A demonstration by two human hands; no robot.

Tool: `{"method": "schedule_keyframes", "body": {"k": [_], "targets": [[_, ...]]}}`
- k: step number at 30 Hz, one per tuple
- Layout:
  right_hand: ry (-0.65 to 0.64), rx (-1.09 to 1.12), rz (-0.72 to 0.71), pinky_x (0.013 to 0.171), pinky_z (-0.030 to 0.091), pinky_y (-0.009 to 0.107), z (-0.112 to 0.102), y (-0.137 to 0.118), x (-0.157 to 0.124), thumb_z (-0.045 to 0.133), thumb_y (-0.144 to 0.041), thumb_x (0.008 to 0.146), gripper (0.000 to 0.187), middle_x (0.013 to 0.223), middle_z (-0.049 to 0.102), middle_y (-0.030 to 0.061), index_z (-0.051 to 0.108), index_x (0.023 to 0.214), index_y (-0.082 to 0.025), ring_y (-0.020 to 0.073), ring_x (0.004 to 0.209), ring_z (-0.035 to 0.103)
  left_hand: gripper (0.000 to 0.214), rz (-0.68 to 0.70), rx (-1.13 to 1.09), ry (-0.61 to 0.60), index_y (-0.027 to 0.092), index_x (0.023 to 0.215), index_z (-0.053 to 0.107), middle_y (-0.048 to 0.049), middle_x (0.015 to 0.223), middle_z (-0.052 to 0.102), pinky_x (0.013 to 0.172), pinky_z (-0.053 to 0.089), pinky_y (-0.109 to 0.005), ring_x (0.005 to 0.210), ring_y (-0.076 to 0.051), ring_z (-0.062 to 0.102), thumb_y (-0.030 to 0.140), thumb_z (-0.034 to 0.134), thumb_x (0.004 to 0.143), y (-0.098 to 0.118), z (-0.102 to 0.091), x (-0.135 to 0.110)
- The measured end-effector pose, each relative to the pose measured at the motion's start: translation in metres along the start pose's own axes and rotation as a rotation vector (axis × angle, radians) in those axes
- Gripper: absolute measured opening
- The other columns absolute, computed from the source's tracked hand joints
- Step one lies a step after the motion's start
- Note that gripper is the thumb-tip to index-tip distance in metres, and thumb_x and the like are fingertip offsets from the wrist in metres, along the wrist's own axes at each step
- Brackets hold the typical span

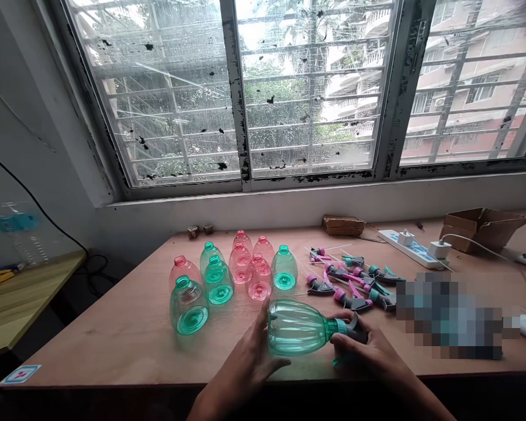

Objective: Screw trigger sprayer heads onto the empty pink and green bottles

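A clear green spray bottle (296, 328) lies sideways between my hands above the table's front edge, its base to the left. My left hand (249, 351) is cupped against the base, with fingers at its upper edge and the thumb below. Around the grey and teal trigger sprayer (344, 327) on its neck, my right hand (372, 348) is closed. Behind stand several open-necked bottles, among them a green bottle (190, 307) and a pink bottle (259, 278). Several loose trigger sprayers (353, 299), grey with pink or teal parts, lie in a pile to the right.
The wooden table (114, 345) runs below a barred window. At the back right are a brown packet (343, 225), a white power strip (409, 248) with plugs and a cardboard box (482, 231). A pixelated patch hides something at right. A lower side table (35, 298) stands left.
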State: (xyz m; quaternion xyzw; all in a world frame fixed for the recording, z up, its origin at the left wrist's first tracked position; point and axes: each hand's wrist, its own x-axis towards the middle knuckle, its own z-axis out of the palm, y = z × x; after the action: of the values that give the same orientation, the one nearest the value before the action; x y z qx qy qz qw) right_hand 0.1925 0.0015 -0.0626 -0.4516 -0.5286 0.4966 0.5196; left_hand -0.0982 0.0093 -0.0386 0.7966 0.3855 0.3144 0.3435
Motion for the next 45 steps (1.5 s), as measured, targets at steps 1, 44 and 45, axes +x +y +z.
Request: {"method": "schedule_keyframes", "body": {"k": [1,44,45], "targets": [[-0.004,0.002,-0.002,0.058,0.055,0.033,0.0,0.0,0.0,0.088,-0.058,0.071,0.053,0.062,0.076,0.0011,0.072,0.105,-0.019,0.0249,0.059,0.072,0.116,-0.012,0.006,0.003,0.039,0.165,-0.01,-0.0082,0.17,0.037,0.126,0.029,-0.052,0.154,-0.033,0.038,0.024,0.077,0.09,0.001,-0.001,0.0],[-0.055,-0.038,-0.027,0.06,0.056,0.03,-0.003,0.005,0.002,0.087,-0.048,0.077,0.046,0.065,0.079,0.001,0.072,0.108,-0.018,0.0224,0.061,0.074,0.106,-0.094,0.01,-0.033,0.031,0.168,0.009,-0.0119,0.167,0.039,0.128,0.022,-0.053,0.153,-0.035,0.036,0.03,0.079,0.089,0.009,-0.006,0.001],[-0.048,-0.036,-0.028,0.06,0.056,0.03,-0.003,0.004,0.002,0.087,-0.048,0.077,0.046,0.065,0.079,0.0011,0.072,0.108,-0.017,0.0225,0.061,0.074,0.104,-0.09,0.019,-0.028,0.032,0.168,0.011,-0.011,0.168,0.038,0.128,0.022,-0.052,0.154,-0.035,0.034,0.029,0.079,0.089,0.008,-0.005,0.001]]}}
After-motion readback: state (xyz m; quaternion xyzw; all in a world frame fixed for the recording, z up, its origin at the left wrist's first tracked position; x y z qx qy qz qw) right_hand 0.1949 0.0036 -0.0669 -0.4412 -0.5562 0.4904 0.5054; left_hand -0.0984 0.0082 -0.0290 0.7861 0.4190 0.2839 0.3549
